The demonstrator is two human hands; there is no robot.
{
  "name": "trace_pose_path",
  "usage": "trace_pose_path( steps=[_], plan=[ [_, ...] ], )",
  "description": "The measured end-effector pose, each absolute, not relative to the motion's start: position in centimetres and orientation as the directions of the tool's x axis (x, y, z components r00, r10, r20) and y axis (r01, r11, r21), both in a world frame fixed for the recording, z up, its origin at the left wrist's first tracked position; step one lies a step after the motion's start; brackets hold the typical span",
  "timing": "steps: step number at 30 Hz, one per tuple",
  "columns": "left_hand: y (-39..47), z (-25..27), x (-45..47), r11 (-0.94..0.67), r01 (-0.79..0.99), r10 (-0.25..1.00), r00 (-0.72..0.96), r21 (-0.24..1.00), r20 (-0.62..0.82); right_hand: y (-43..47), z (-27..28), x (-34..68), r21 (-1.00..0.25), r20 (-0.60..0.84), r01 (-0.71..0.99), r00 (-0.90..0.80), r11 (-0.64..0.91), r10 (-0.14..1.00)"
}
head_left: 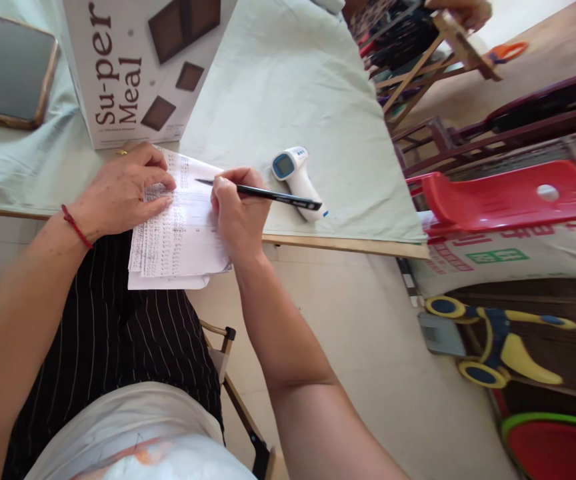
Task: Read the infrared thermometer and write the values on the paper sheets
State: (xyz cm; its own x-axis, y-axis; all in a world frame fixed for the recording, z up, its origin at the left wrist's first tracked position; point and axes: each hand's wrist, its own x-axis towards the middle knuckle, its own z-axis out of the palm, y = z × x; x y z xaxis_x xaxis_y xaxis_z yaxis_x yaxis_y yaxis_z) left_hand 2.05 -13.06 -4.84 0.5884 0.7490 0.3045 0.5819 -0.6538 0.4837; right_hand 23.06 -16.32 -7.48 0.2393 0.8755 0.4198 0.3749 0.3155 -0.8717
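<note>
Sheets of paper covered in rows of small handwriting lie at the table's front edge, partly overhanging it above my lap. My left hand rests on the left side of the paper, fingers spread and lying flat. In my right hand is a black pen, its tip pointing left over a blank upper part of the sheet. Whether the tip touches the paper I cannot tell. A white box printed "Su-per Meal" stands just behind the paper. Right of my right hand lies a white infrared thermometer.
A phone lies on the cloth-covered table at the left. Off its right side are a red plastic seat, a yellow and blue ride-on toy and a wooden folding stool. A folding chair is below me.
</note>
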Motion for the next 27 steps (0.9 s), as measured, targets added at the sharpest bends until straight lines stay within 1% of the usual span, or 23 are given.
trace_pose_path(
  steps=[2,4,6,9,11,15,19,24,27],
  plan=[
    [-13.0,-4.9,2.0,-0.660,0.581,0.745,0.591,0.477,0.310,-16.4,-7.6,23.3,-0.862,0.442,0.377,0.233,0.338,0.866],
    [-13.0,-4.8,2.0,-0.663,0.586,0.742,0.597,0.465,0.306,-16.6,-7.5,23.7,-0.831,0.480,0.417,0.205,0.368,0.853],
    [-13.0,-4.7,2.1,-0.663,0.590,0.742,0.599,0.460,0.300,-16.6,-7.3,24.3,-0.767,0.531,0.501,0.144,0.402,0.835],
    [-13.0,-4.7,2.1,-0.656,0.595,0.749,0.591,0.465,0.300,-16.2,-7.2,25.9,-0.626,0.587,0.637,0.006,0.450,0.809],
    [-13.0,-4.7,2.1,-0.657,0.594,0.748,0.590,0.464,0.304,-15.7,-7.5,26.9,-0.559,0.579,0.693,-0.068,0.456,0.813],
    [-13.0,-4.7,2.1,-0.672,0.587,0.736,0.597,0.452,0.319,-14.9,-8.6,28.2,-0.488,0.539,0.755,-0.134,0.438,0.832],
    [-12.9,-4.9,2.0,-0.666,0.592,0.742,0.590,0.455,0.319,-14.9,-9.0,28.4,-0.494,0.539,0.750,-0.132,0.439,0.832],
    [-12.8,-5.0,1.9,-0.656,0.567,0.748,0.579,0.499,0.326,-15.0,-8.4,28.1,-0.533,0.492,0.754,-0.092,0.383,0.866],
    [-12.8,-5.0,1.9,-0.667,0.560,0.740,0.576,0.491,0.347,-15.0,-8.4,27.8,-0.551,0.478,0.754,-0.065,0.357,0.876]
  ],
)
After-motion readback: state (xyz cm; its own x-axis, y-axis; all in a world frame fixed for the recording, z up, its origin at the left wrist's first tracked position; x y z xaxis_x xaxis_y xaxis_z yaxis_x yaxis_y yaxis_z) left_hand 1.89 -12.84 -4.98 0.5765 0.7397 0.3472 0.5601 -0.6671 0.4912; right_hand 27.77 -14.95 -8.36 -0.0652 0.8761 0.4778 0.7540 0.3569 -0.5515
